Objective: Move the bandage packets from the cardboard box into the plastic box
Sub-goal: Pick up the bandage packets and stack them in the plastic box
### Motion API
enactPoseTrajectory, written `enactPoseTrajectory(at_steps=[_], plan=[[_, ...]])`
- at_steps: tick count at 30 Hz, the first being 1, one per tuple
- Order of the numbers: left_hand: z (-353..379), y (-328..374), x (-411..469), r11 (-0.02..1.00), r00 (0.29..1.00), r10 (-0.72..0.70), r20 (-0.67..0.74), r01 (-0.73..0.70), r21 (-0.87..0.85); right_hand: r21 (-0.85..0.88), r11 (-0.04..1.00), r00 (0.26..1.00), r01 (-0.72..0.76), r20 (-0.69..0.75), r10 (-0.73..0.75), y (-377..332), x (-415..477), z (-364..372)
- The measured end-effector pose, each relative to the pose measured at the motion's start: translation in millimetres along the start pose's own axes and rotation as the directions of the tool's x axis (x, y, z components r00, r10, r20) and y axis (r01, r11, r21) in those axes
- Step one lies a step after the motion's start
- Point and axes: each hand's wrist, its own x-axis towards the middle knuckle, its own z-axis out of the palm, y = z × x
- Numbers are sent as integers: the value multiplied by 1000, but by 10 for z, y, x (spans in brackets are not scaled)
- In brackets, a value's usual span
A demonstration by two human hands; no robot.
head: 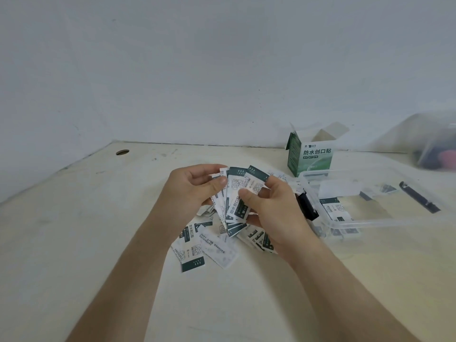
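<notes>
Table (pixel 98 218): pale, scuffed top, seen from its near edge; a round hole (pixel 122 152) sits by the far left corner.

Left hand (pixel 195 191): fingers curled, thumb on top, gripping the left side of a fan of bandage packets (pixel 234 193) held above the middle of the table.

Loose packets (pixel 197 248): white with dark green ends, scattered flat and overlapping on the table under and between both hands (count not readable).

Right hand (pixel 276 213): thumb and fingers pinching the right side of the same fan.

Cardboard box (pixel 309 154): green and white, upright near the far edge, top flaps open; whether anything remains inside cannot be told.

Plastic box (pixel 385 222): clear, lidless, just in front of the cardboard box and right of the right hand, with a black latch (pixel 307 206) on its left end. Contents: a few packets lying flat on the bottom (pixel 333 209).

Black strip (pixel 419 197): lies on the table beyond the plastic box's right end.

Clear container (pixel 434 144): at the right edge, blurred; dark and pink contents, not identifiable.
</notes>
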Motion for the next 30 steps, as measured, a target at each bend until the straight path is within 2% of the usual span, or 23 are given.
enactPoseTrajectory(at_steps=[4,7,9,11,13,16,18,20,25,30], plan=[[24,23,-16,1000,1000,14,-15,-14,2,21,1000,997,-16,78,14,3,3,-10],[60,73,-52,998,998,53,15,-52,-41,118,978,952,-174,274,136,-35,-24,-17],[103,89,-64,995,995,101,9,-101,16,154,955,908,-253,379,180,-70,-37,-19],[98,75,-50,976,984,181,3,-180,123,243,924,903,-294,387,186,-98,-35,-13],[62,54,-44,958,964,237,124,-253,135,352,880,915,-320,355,190,-120,-24,-18],[98,41,-100,945,903,211,374,-286,159,455,788,893,-416,367,260,-141,-24,-20],[182,54,-141,949,891,149,428,-250,191,466,743,861,-481,410,301,-145,-28,-18],[216,60,-168,957,889,110,444,-215,193,459,733,847,-502,431,311,-136,-24,-8],[185,93,-206,877,864,146,481,-338,341,521,681,846,-515,436,306,-85,10,-13],[222,87,-169,883,905,248,346,-358,303,501,715,854,-487,447,268,-108,0,0]])
